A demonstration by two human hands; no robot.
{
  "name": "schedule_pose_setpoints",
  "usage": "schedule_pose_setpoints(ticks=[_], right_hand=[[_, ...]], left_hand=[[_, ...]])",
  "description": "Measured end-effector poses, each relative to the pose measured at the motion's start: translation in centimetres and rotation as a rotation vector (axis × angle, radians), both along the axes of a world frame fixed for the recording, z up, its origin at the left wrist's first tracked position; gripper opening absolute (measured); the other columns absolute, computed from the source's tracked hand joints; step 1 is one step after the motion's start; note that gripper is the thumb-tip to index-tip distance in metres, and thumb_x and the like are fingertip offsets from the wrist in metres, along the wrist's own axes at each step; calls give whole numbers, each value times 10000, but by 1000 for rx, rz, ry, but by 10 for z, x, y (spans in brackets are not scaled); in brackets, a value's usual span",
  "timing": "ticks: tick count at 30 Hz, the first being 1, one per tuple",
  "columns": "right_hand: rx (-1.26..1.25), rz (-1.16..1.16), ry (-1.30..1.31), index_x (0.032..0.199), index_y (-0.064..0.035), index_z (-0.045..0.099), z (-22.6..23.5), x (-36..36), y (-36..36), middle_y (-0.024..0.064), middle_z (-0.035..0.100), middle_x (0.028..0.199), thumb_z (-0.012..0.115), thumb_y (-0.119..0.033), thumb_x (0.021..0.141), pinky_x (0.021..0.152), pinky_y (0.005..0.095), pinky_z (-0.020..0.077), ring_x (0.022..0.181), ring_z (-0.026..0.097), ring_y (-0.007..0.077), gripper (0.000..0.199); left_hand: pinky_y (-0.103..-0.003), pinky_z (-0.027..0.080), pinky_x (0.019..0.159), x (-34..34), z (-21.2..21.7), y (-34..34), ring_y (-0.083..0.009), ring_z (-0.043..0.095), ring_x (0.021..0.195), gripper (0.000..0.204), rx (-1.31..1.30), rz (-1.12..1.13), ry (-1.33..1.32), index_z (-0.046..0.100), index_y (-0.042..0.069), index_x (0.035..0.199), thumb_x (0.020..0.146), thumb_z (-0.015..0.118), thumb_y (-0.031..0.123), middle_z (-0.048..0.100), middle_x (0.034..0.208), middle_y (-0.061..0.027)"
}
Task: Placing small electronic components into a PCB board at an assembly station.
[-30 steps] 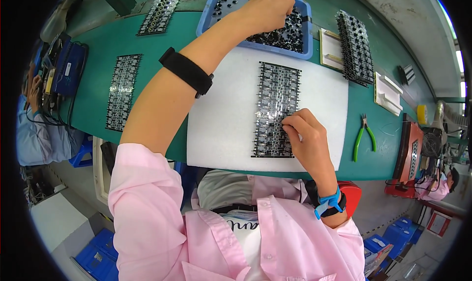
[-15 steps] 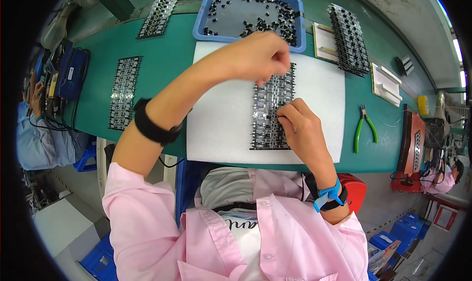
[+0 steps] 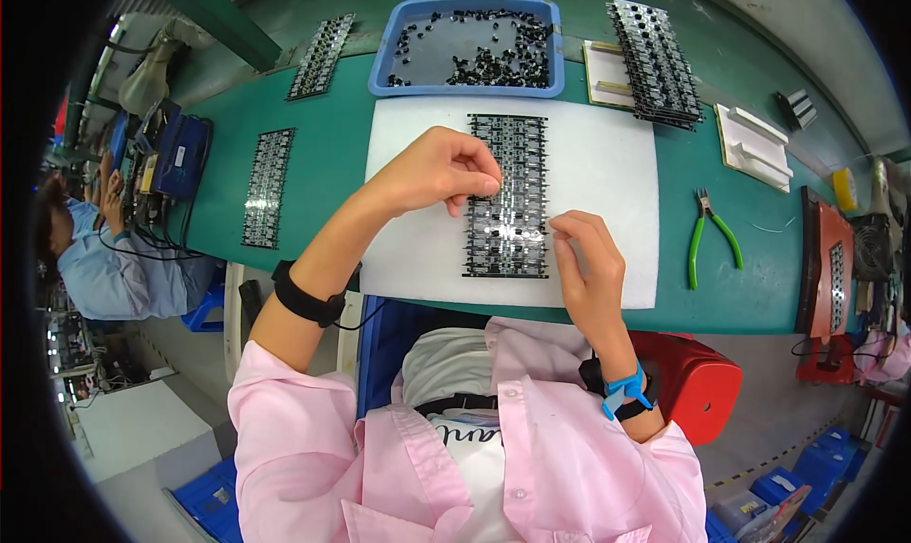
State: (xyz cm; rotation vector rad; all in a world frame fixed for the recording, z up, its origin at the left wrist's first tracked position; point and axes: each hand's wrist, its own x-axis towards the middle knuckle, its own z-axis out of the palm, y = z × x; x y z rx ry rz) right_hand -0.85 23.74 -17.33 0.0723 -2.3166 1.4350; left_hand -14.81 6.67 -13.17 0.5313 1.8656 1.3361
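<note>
A dark circuit board panel (image 3: 508, 234) with rows of small silvery and black parts lies upright on a white foam sheet (image 3: 418, 249). Over the panel's upper left part is my left hand (image 3: 438, 175), its thumb and forefinger pinched together; whatever is between them is too small to make out. My right hand (image 3: 590, 263) is beside the panel's right edge, fingers curled and the thumb close to the forefinger. Any small part in its fingertips cannot be made out. Beyond the foam stands a blue tray (image 3: 380, 68) holding many small black parts.
Stacked board panels (image 3: 655, 64) lean on a white holder at the back right, with another white holder (image 3: 754, 149) nearby. Green-handled cutters (image 3: 707, 234) lie right of the foam. More panels (image 3: 269, 187) lie left. A person in blue (image 3: 128, 268) sits far left.
My left hand has come down from near the blue tray to the panel's left edge. My right hand has drawn slightly right, off the panel. The whole view has shifted a little.
</note>
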Motion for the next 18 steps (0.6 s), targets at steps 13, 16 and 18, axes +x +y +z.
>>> schedule_pose_setpoints(ticks=[13, 16, 18], right_hand=[[-166, 20, 72, 858, 17, 561, -9, 7, 11, 123, 561, 863, 511, 84, 740, 666, 278, 444, 769, 562, 223, 145], [-179, 24, 80, 848, 16, 564, -10, 7, 11, 120, 560, 861, 512, 84, 740, 658, 273, 444, 764, 561, 223, 139], [-188, 35, 84, 843, 15, 566, -9, 7, 12, 119, 560, 860, 512, 84, 740, 654, 272, 443, 758, 560, 221, 135]], left_hand=[[-214, 486, 478, 29, -4, 9, -67, 514, 525, 109, 1, 184, -112, 578, -15, 869, 782, 566, 49, 551, 683, -19], [-203, 461, 460, 34, -4, 13, -55, 508, 526, 109, -2, 240, -57, 575, -16, 883, 789, 552, 33, 547, 682, -22], [-197, 437, 452, 35, -8, 12, -48, 493, 524, 106, -22, 256, 2, 584, -12, 875, 779, 564, 27, 547, 686, -21]])
